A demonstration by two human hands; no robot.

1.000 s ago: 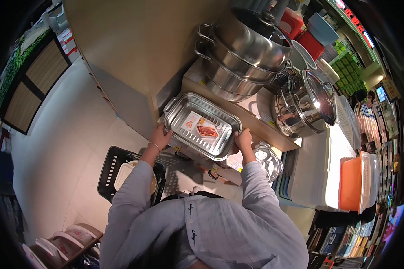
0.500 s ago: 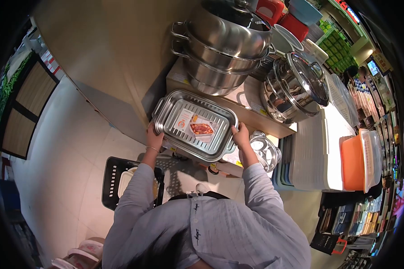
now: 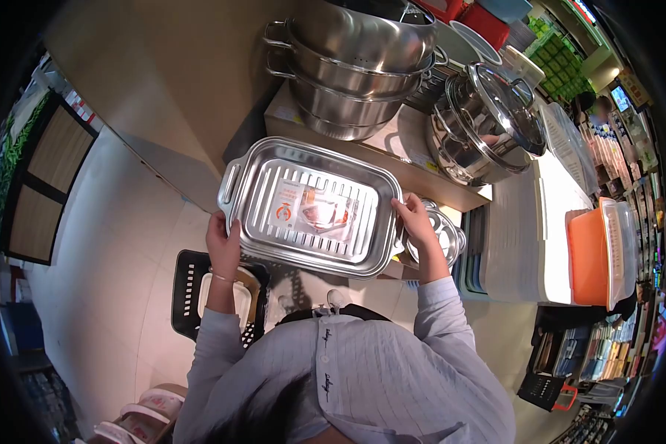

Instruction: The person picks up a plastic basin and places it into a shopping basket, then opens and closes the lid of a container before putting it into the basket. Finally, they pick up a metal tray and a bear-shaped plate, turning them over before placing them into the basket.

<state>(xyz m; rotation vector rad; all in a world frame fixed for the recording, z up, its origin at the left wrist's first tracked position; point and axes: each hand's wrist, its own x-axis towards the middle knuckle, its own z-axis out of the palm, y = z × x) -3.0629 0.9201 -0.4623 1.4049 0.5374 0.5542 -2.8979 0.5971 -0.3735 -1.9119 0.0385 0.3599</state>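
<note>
A rectangular metal baking tray [image 3: 263, 248] with a ribbed base and two end handles is held up in front of my body. My left hand [image 3: 223, 238] grips its left end near the handle, and my right hand [image 3: 416, 220] is closed on the right end. Inside the tray lies a printed label [image 3: 325, 214] with a food picture, partly washed out by glare. Just behind my right hand sits a round divided metal dish [image 3: 449, 238], partly hidden by that hand and the tray.
Beyond the tray, a stacked steel steamer pot [image 3: 351, 81] and a lidded steel pot [image 3: 470, 140] stand on a shelf. White plastic bins [image 3: 525, 237] and an orange tub [image 3: 588, 259] are at right. A black basket [image 3: 187, 296] holding a pale container rests on the floor at left.
The tray has come closer to my body and looks larger, with both hands still on it. Its label now catches more glare. My view has shifted slightly.
</note>
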